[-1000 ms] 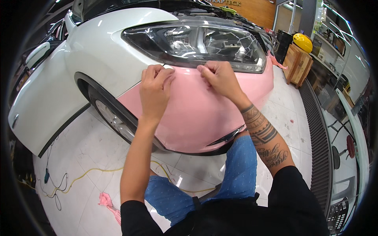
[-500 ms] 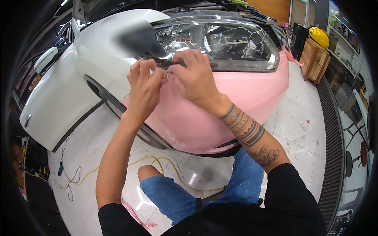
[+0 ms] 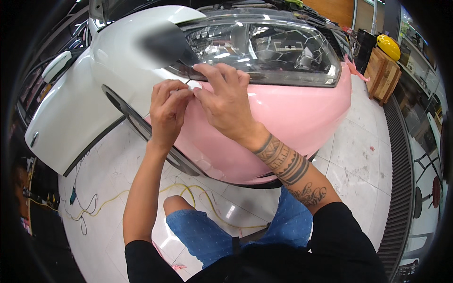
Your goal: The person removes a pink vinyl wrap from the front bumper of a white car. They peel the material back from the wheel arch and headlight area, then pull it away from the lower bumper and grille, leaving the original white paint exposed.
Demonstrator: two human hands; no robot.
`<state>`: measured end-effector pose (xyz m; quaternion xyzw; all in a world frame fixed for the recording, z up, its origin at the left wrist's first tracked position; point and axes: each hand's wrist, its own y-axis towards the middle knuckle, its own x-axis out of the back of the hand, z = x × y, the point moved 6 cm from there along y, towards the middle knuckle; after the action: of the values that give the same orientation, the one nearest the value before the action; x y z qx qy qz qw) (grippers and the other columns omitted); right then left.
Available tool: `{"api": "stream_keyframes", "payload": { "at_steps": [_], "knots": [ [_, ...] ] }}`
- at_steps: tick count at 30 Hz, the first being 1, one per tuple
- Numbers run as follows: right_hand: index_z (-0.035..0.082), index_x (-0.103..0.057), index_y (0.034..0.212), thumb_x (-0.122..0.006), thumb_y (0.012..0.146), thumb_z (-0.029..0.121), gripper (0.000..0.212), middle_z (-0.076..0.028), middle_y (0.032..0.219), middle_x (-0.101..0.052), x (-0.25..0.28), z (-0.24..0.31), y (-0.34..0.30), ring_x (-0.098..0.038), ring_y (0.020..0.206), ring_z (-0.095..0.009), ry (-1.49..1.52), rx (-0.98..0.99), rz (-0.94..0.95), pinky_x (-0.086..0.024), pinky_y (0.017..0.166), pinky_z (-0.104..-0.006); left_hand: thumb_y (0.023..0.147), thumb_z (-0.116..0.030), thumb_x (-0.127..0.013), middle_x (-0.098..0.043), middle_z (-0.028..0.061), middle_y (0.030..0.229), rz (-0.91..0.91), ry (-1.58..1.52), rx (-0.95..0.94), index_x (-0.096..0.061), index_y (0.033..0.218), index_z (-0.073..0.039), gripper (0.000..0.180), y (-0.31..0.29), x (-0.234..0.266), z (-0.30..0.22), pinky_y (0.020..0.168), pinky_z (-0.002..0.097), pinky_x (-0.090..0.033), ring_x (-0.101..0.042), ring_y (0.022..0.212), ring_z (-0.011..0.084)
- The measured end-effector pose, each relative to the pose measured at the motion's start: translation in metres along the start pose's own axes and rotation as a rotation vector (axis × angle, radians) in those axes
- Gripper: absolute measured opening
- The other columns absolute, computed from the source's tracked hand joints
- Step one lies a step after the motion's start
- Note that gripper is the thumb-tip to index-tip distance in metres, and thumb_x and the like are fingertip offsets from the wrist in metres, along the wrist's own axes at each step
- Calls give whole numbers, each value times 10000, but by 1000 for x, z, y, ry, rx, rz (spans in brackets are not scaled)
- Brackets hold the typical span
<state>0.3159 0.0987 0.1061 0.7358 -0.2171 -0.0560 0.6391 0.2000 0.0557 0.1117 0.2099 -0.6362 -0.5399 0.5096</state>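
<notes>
Pink film (image 3: pixel 283 106) covers the front bumper of a white car, below its clear headlight (image 3: pixel 292 52). At the bumper's upper corner, beside the white fender (image 3: pixel 118 52), both hands work close together. My left hand (image 3: pixel 166 106) is closed, thumb and fingertips pinching the film's edge. My right hand (image 3: pixel 226 101) curls over the same corner, its thumb at the edge and its index finger reaching up toward the headlight's lower corner. A small whitish bit shows between the two hands. The exact grip is partly hidden by the fingers.
A blurred dark patch (image 3: pixel 165 45) covers part of the fender. The car's door (image 3: pixel 61 127) stands open at the left. A yellow cable (image 3: pixel 113 203) crosses the tiled floor. To the right are a wooden crate (image 3: pixel 383 75) with a yellow object (image 3: pixel 389 46) on it and a floor grate (image 3: pixel 401 155).
My hands have shifted slightly down and left along the corner. The right index finger has lifted away from the thumb. The view has moved a little.
</notes>
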Motion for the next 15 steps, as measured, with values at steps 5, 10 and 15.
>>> {"api": "stream_keyframes", "payload": {
  "at_steps": [5, 10, 15],
  "knots": [
    [34, -571, 717, -556, 690, 109, 81, -83, 1197, -470, -6, 6, -3, -417, 1080, -254, -65, 25, -41, -288, 792, -415, 678, -18, -663, -498, 56, 1019, 14, 225, 25, -583, 846, -63, 191, 6, -4, -1, 802, 375, -333, -420, 986, 264],
    [39, -566, 720, -557, 692, 111, 78, -95, 1233, -439, -7, 5, 6, -354, 1177, -270, -66, -67, 54, -295, 783, -423, 739, -54, -629, -479, 68, 1030, 124, 336, 95, -562, 859, -60, 138, 8, -4, -7, 803, 393, -328, -408, 1004, 273],
    [57, -579, 745, -563, 701, 123, 81, -89, 1214, -446, -4, 0, 9, -347, 1188, -273, 21, -5, 147, -297, 788, -421, 777, -59, -602, -495, 75, 1017, 192, 266, 227, -550, 892, -52, 127, 2, -2, -11, 820, 398, -334, -422, 1004, 279]
  ]
}}
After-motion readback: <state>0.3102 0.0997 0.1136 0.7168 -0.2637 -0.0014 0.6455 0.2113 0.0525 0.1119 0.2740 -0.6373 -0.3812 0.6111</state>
